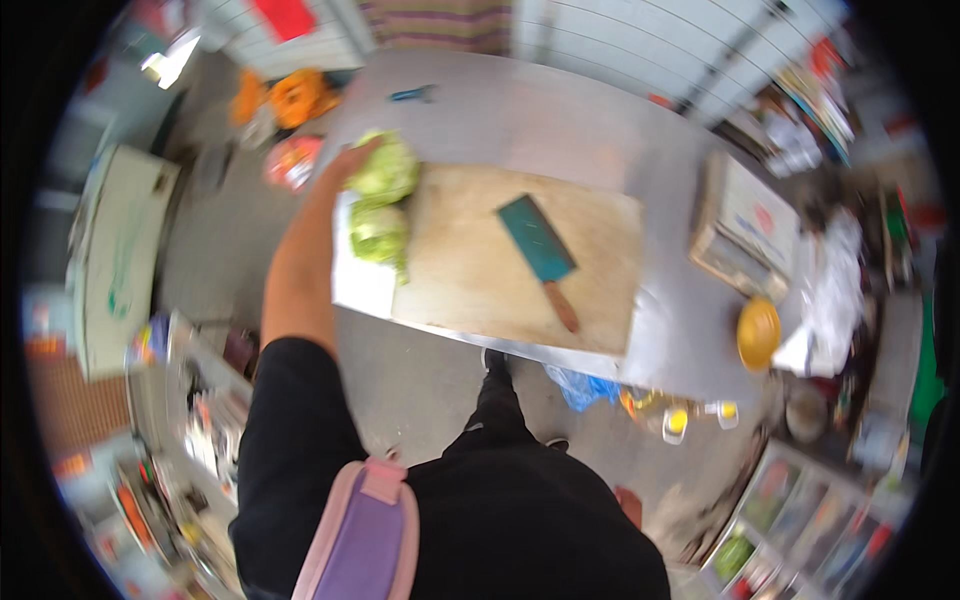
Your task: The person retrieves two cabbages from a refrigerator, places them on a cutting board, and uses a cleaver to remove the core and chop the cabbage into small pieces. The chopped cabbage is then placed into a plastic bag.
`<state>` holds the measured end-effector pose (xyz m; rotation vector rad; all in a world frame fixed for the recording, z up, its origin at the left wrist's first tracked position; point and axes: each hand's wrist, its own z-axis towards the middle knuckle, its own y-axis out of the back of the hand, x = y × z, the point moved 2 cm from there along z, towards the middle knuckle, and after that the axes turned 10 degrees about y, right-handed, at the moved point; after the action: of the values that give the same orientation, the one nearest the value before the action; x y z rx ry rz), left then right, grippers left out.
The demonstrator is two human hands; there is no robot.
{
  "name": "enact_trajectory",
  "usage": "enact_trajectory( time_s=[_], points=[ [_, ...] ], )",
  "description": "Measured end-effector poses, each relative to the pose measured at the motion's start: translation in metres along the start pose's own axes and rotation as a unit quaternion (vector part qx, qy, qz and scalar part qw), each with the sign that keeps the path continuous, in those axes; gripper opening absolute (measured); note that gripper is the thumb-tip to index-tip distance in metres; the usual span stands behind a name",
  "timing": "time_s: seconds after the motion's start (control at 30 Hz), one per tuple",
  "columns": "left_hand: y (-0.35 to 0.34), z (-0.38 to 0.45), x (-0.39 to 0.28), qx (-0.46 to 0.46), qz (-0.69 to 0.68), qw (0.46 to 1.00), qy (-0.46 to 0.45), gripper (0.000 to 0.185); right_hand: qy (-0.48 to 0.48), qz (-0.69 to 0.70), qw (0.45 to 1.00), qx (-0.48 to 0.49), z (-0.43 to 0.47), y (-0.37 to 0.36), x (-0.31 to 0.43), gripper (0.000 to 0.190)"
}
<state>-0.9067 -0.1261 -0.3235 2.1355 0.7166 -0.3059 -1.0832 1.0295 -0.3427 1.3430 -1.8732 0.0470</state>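
Observation:
My left hand [361, 159] reaches forward and grips the left side of a pale green cabbage [391, 171] beyond the left edge of the cutting board. A second cabbage [377, 231] sits just nearer to me and touches the first. The worn cutting board [457, 240] lies on a metal-topped table [570, 97]. On the board rests a cleaver [536, 238] with a wooden handle, its blade pointing away from me. Only a small part of my right hand [630, 507] shows, low beside my body; its fingers are hidden.
A blue-handled peeler-like tool [411, 94] lies at the table's far side. To the right stand a box [750, 225] and a yellow bowl [758, 334]. A blue plastic bag [581, 388] shows below the front edge. Food trays [795, 517] are at lower right.

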Motion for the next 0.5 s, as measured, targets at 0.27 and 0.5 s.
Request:
enact_trajectory(
  time_s=[0.27, 0.5],
  points=[
    [0.047, 0.094, 0.010, -0.281, 0.636, 0.548, -0.466, 0.047, -0.178, 0.260, 0.941, -0.121, 0.001, -0.024, 0.047, 0.034],
    [0.026, -0.036, -0.051, -0.280, 0.311, 0.882, -0.216, 0.065, -0.203, 0.330, 0.909, -0.150, -0.065, -0.065, -0.076, 0.025]
  ],
)
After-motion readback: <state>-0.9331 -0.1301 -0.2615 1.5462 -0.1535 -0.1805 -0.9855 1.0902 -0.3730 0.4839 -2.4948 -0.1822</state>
